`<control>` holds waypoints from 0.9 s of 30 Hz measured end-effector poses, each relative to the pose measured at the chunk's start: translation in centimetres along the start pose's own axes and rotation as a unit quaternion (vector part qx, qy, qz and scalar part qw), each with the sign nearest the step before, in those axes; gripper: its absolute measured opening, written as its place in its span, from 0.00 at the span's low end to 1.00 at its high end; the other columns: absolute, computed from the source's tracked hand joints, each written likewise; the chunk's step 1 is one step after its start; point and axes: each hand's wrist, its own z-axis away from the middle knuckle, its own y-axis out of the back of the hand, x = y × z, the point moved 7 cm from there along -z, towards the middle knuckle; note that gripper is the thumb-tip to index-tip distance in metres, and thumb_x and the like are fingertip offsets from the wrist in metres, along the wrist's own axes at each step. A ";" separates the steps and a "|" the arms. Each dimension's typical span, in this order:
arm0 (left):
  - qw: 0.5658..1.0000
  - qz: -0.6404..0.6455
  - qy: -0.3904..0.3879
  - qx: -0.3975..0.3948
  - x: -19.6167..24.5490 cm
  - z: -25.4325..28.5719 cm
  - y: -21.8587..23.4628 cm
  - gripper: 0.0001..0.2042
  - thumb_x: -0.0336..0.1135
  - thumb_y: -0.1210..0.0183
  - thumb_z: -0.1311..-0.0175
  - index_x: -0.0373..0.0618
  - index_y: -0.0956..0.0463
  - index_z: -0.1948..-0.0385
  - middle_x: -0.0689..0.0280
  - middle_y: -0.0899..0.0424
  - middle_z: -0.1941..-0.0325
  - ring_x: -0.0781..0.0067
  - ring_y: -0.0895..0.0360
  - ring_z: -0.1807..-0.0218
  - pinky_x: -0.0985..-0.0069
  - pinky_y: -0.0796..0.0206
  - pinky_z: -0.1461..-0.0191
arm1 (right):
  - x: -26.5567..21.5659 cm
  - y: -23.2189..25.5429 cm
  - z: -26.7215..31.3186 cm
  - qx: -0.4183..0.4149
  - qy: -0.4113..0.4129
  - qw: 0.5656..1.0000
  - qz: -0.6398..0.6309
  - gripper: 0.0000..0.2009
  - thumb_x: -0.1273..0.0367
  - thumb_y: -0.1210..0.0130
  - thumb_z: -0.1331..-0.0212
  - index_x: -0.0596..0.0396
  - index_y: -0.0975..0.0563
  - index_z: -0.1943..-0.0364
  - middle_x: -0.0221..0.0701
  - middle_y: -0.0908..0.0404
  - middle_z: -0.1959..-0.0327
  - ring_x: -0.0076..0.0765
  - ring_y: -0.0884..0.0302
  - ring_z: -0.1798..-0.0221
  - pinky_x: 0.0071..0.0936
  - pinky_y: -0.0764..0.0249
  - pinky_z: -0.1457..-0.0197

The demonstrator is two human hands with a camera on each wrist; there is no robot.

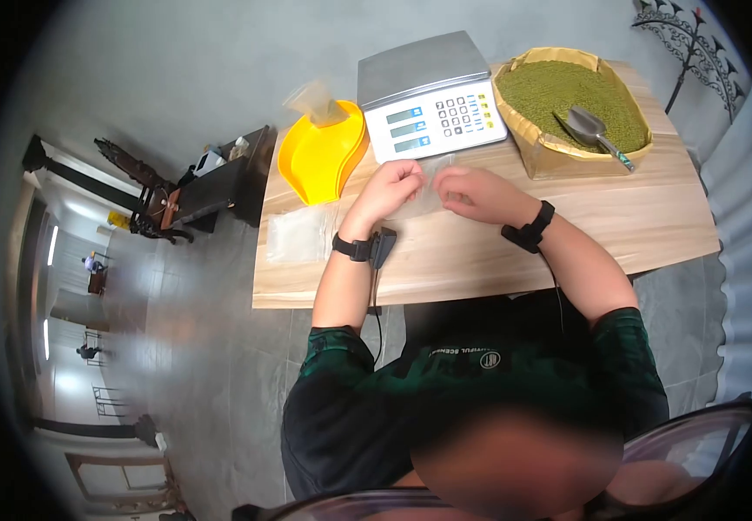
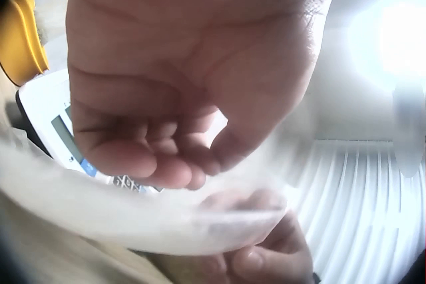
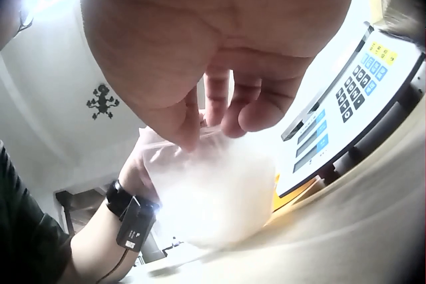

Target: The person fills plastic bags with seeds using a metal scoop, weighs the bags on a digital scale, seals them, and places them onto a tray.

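Observation:
A clear plastic bag (image 1: pixel 429 201) hangs between my two hands in front of the scale. With thumb against fingertips, my left hand (image 1: pixel 390 189) pinches its upper edge on the left. My right hand (image 1: pixel 480 193) pinches the same bag (image 3: pixel 213 194) at its top edge, as the right wrist view shows. The film looks flat and milky there, with nothing visible inside it. In the left wrist view, part of my right hand (image 2: pixel 266 251) shows behind the bag's film. The digital scale (image 1: pixel 434 122), with a grey weighing plate and keypad, stands just beyond my hands.
At the left lies a yellow scoop-shaped tray (image 1: pixel 311 165), with a small filled clear bag (image 1: pixel 322 111) on its far end. Flat clear bags (image 1: pixel 298 236) lie nearer me on the wooden table (image 1: pixel 515 269). A sack of green beans (image 1: pixel 558 161) holds a metal scoop (image 1: pixel 586 128) at right.

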 end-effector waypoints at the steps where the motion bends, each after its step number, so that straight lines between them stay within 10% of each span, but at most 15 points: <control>1: 0.999 0.036 -0.006 0.022 -0.8 -0.4 0.2 0.08 0.31 0.45 0.35 0.42 0.26 0.75 0.75 0.27 0.79 0.86 0.33 0.74 0.83 0.41 0.70 | 0.6 -0.3 0.0 -0.045 -0.057 0.997 0.028 0.09 0.74 0.44 0.45 0.54 0.23 0.59 0.35 0.24 0.58 0.45 0.24 0.56 0.35 0.26 0.51; 8: 0.992 0.085 -0.088 -0.012 -2.2 0.4 -1.0 0.12 0.30 0.37 0.41 0.41 0.27 0.58 0.68 0.22 0.60 0.79 0.26 0.58 0.79 0.32 0.53 | 1.4 -1.5 0.4 -0.039 -0.012 0.995 0.090 0.04 0.74 0.43 0.45 0.55 0.23 0.66 0.35 0.23 0.60 0.48 0.24 0.56 0.40 0.26 0.52; 10: 0.972 -0.107 -0.208 0.002 2.2 1.7 -1.5 0.37 0.37 0.26 0.53 0.43 0.35 0.39 0.57 0.30 0.39 0.64 0.32 0.36 0.69 0.39 0.35 | 1.0 -1.6 0.4 -0.036 -0.008 0.995 0.094 0.04 0.74 0.43 0.46 0.54 0.22 0.66 0.35 0.22 0.58 0.48 0.24 0.55 0.40 0.26 0.51; 13: 0.972 -0.155 -0.174 -0.034 2.1 1.9 -2.2 0.58 0.42 0.20 0.67 0.44 0.50 0.28 0.51 0.46 0.26 0.53 0.50 0.23 0.62 0.52 0.25 | 0.5 -1.6 0.3 -0.030 0.003 0.995 0.097 0.03 0.74 0.42 0.46 0.54 0.21 0.67 0.35 0.22 0.54 0.47 0.24 0.53 0.39 0.26 0.50; 23: 0.926 -0.287 -0.244 0.034 3.4 3.0 -1.7 0.62 0.51 0.22 0.68 0.41 0.52 0.28 0.47 0.42 0.27 0.48 0.49 0.23 0.53 0.62 0.22 | -1.5 -0.9 0.0 -0.020 -0.003 0.999 0.030 0.04 0.75 0.39 0.48 0.55 0.23 0.71 0.34 0.23 0.49 0.46 0.26 0.48 0.38 0.27 0.46; 27: 0.935 -0.228 -0.266 0.051 3.4 2.9 -1.6 0.61 0.42 0.22 0.67 0.44 0.55 0.27 0.50 0.36 0.31 0.49 0.39 0.29 0.58 0.51 0.26 | -1.7 -0.7 0.1 -0.008 0.018 0.999 0.042 0.04 0.75 0.39 0.49 0.54 0.24 0.71 0.33 0.23 0.52 0.46 0.26 0.50 0.38 0.27 0.47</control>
